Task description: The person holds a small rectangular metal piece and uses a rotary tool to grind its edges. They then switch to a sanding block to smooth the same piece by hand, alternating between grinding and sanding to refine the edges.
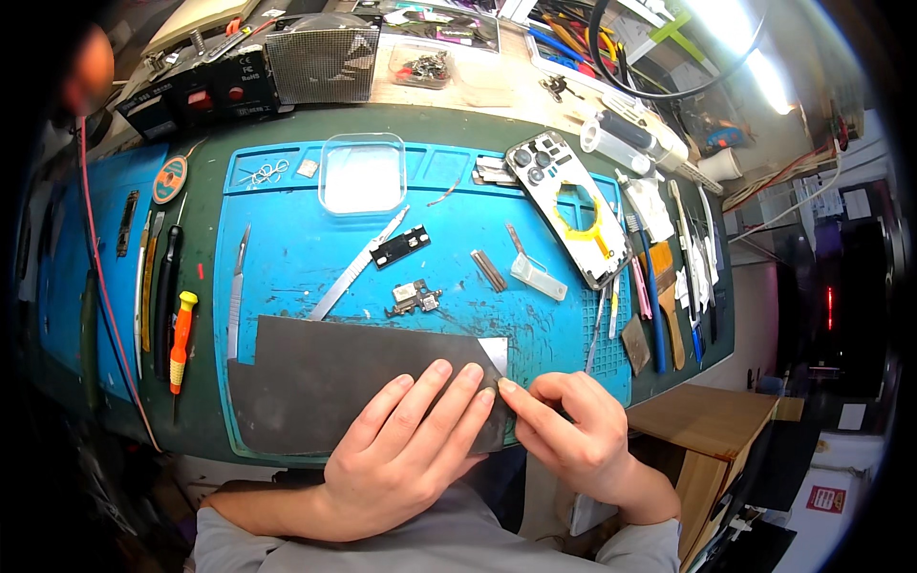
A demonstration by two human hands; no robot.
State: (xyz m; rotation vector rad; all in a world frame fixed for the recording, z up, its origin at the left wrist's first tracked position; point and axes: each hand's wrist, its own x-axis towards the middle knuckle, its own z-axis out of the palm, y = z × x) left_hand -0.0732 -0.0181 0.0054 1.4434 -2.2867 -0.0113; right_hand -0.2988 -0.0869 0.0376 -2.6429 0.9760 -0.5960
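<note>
A dark grey sheet [296, 382], matte with a notched left edge, lies across the near part of the blue work mat [458, 244]. My left hand [401, 458] rests flat on its right half, fingers stretched out over the surface. At the sheet's right edge my right hand [578, 435] is closed, its fingertips pinching that edge beside the left hand's fingers. A small pale, shiny triangle [495, 353] shows at the sheet's upper right corner; whether it is backing or a separate piece, I cannot tell. The right thumb is mostly hidden.
Beyond the sheet lie a scalpel [358, 267], a black flat part [401, 247], a small metal assembly [414, 298] and a clear plastic box [363, 174]. An opened phone [570, 210] slants at the right. An orange-yellow screwdriver [181, 344] lies left; several tools line the right side.
</note>
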